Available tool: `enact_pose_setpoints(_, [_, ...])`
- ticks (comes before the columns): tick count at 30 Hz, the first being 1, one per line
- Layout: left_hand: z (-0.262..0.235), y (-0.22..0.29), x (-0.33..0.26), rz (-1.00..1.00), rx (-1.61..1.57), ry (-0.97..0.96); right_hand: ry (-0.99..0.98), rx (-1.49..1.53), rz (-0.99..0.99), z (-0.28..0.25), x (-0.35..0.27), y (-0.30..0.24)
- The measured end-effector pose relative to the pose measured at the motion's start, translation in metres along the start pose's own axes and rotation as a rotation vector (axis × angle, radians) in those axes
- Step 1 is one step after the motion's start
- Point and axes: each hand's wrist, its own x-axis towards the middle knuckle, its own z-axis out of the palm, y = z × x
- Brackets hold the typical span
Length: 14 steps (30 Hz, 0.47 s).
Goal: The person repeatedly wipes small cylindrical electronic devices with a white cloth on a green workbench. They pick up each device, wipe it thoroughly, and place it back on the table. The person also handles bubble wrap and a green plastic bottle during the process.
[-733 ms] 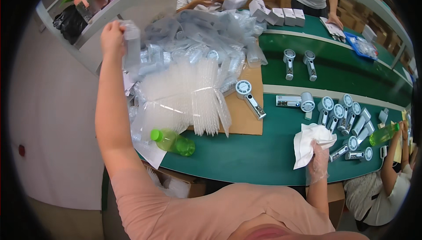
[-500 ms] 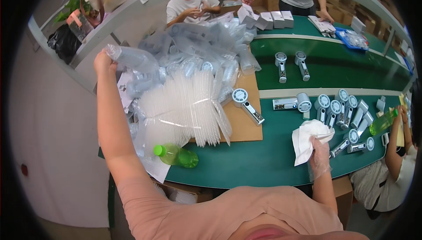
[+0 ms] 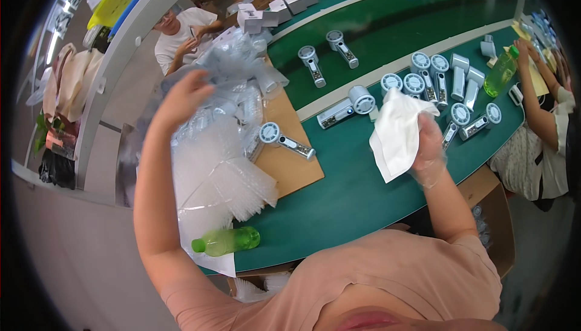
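Observation:
My right hand (image 3: 429,143), in a clear plastic glove, grips a white cloth (image 3: 393,134) above the green table. My left hand (image 3: 186,99) is bare and raised over a heap of clear plastic sleeves (image 3: 233,113). Its fingers reach out to the right and hold nothing. One pale blue handheld fan (image 3: 286,141) lies on the cardboard sheet (image 3: 289,173) between my hands. Another fan (image 3: 346,108) lies left of the cloth, and several more (image 3: 428,76) are grouped behind and right of it, some partly hidden by the cloth.
A tied stack of bubble-wrap bags (image 3: 224,176) lies below the heap, with a green bottle (image 3: 227,241) at the table's near edge. Two fans (image 3: 312,67) rest on the dark green belt. White boxes (image 3: 279,10) stand beyond. Co-workers sit at far left and right, the latter near another green bottle (image 3: 502,72).
My left hand has let go of a clear plastic sleeve and moved right over the heap. My right hand has lifted the cloth a little. The view has turned to the right.

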Motion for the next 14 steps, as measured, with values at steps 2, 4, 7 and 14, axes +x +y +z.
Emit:
enact_pose_setpoints(2, [0.053,0.045,0.028,0.206,0.019,-0.153,-0.071,0.084,0.046,-0.006,0.006,0.007])
enact_pose_setpoints(4, [0.097,0.091,0.065,0.323,0.157,-0.355,-0.126,0.133,0.065,-0.006,0.009,0.014])
enact_pose_setpoints(7, [0.165,0.108,0.133,0.107,0.14,-0.517,-0.143,0.124,0.091,0.01,0.007,0.015])
enact_pose_setpoints(14, [0.33,0.083,0.216,-0.223,0.079,-0.049,-0.228,-0.057,0.047,-0.014,-0.002,0.012])
